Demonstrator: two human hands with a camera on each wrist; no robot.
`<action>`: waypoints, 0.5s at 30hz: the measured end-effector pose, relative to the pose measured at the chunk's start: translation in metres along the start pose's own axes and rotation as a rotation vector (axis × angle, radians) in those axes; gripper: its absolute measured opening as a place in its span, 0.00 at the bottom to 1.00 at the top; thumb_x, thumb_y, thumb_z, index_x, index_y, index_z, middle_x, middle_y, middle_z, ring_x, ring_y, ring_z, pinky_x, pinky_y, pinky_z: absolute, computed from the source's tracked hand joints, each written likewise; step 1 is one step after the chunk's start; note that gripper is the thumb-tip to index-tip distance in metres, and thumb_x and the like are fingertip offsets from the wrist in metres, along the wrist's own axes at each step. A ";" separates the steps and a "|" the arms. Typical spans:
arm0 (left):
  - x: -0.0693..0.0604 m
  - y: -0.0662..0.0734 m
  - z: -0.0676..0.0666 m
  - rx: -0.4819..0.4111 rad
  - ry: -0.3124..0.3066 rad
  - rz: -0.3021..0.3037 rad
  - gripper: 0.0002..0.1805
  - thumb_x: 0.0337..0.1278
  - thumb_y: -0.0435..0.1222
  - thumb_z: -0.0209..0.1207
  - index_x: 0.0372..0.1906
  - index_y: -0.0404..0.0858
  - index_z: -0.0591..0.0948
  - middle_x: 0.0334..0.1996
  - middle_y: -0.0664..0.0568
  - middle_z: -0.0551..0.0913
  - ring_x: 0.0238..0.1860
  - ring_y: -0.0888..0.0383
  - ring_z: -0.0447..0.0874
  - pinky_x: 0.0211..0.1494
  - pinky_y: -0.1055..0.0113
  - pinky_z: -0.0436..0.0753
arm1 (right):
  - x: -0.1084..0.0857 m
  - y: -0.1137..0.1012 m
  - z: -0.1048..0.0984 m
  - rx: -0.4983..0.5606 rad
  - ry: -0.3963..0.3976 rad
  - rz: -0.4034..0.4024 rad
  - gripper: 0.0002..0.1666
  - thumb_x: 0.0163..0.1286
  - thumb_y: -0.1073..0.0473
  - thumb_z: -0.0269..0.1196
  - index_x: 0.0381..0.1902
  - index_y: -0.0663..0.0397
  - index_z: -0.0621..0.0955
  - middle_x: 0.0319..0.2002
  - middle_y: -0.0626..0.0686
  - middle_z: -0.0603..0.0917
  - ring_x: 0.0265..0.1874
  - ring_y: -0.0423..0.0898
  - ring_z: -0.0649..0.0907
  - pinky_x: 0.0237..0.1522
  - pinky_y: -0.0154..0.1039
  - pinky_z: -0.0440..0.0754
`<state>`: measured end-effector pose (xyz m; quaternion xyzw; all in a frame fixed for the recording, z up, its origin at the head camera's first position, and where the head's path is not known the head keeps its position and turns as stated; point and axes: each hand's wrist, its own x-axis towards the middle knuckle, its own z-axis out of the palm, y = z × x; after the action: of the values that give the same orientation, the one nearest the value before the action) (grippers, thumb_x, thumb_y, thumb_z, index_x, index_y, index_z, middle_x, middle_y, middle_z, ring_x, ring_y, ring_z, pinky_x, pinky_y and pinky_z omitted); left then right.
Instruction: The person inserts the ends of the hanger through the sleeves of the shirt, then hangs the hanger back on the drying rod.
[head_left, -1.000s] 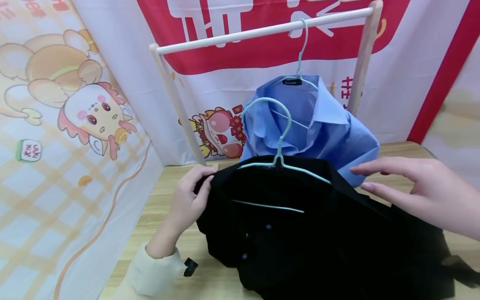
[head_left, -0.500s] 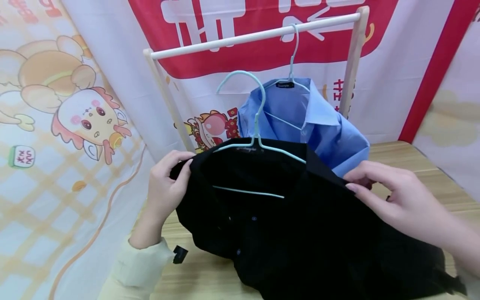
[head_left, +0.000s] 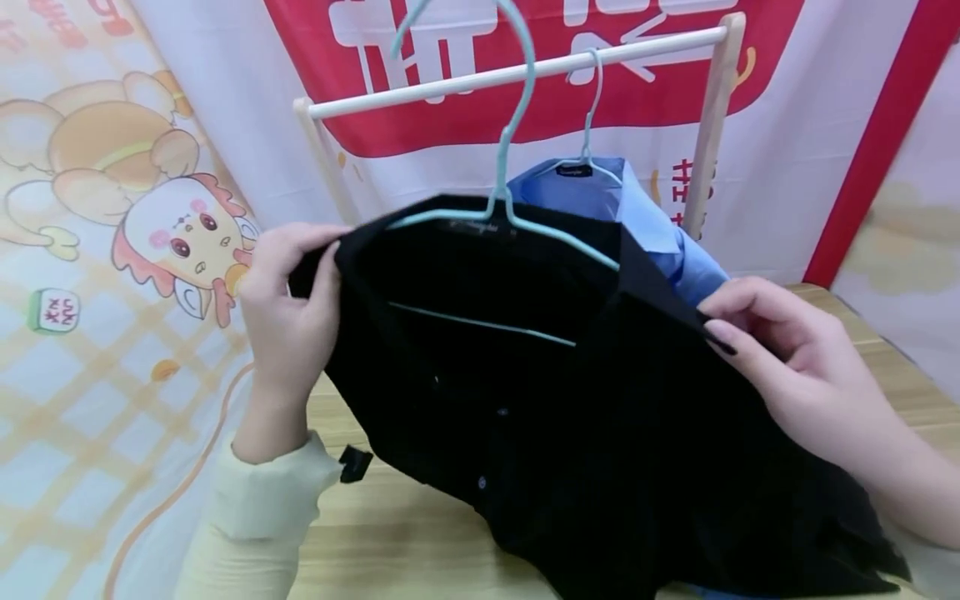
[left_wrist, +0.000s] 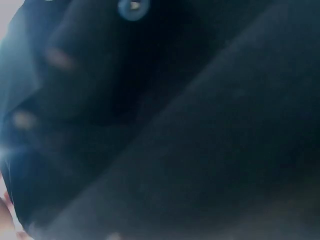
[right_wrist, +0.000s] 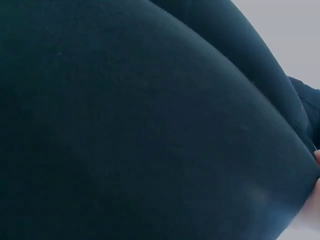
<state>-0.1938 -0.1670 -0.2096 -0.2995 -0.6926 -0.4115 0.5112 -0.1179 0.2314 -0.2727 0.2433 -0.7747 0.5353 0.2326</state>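
Observation:
A black button shirt [head_left: 570, 433] on a light-green hanger [head_left: 517, 108] is held up by both hands in the head view. My left hand [head_left: 288, 300] pinches its left shoulder between thumb and fingers. At the opposite shoulder, my right hand [head_left: 795, 358] pinches the cloth in the same way. The hanger's hook stands upright out of the collar and overlaps the rack's rail in the view. Dark cloth with a button [left_wrist: 134, 6] fills most of the left wrist view. In the right wrist view the shirt [right_wrist: 150, 125] covers nearly everything, with fingertips at the right edge.
Behind stands a small rack with a white rail [head_left: 420, 87] and wooden posts. A blue shirt [head_left: 652, 217] hangs from it on another hanger [head_left: 592, 108]. The wooden table [head_left: 405, 533] lies below, with printed cloth walls [head_left: 172, 367] around it.
My right hand came in and took hold of the black shirt's right shoulder. Both hands then raised the shirt and its hanger, which now cover more of the blue shirt.

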 end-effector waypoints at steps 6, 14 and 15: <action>0.004 -0.009 0.005 0.075 -0.042 -0.054 0.07 0.64 0.27 0.65 0.43 0.33 0.90 0.43 0.44 0.89 0.53 0.50 0.81 0.63 0.60 0.71 | 0.009 -0.002 0.006 0.204 0.015 0.055 0.14 0.76 0.75 0.54 0.54 0.62 0.80 0.40 0.53 0.74 0.36 0.48 0.73 0.34 0.28 0.77; 0.004 -0.008 -0.007 0.044 0.131 -0.061 0.08 0.61 0.24 0.60 0.40 0.25 0.87 0.42 0.40 0.87 0.52 0.52 0.81 0.65 0.60 0.71 | 0.008 -0.012 0.027 0.455 -0.093 0.112 0.14 0.80 0.71 0.51 0.59 0.68 0.75 0.47 0.61 0.70 0.52 0.54 0.69 0.46 0.34 0.78; 0.012 -0.003 -0.009 0.045 0.180 -0.070 0.08 0.60 0.24 0.60 0.39 0.26 0.88 0.42 0.43 0.87 0.52 0.52 0.81 0.64 0.61 0.71 | 0.010 -0.015 0.028 0.458 -0.100 0.112 0.15 0.80 0.71 0.51 0.61 0.68 0.74 0.48 0.62 0.69 0.52 0.55 0.69 0.46 0.35 0.78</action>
<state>-0.1953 -0.1765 -0.1979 -0.2252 -0.6631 -0.4387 0.5632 -0.1189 0.1994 -0.2646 0.2723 -0.6559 0.6965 0.1027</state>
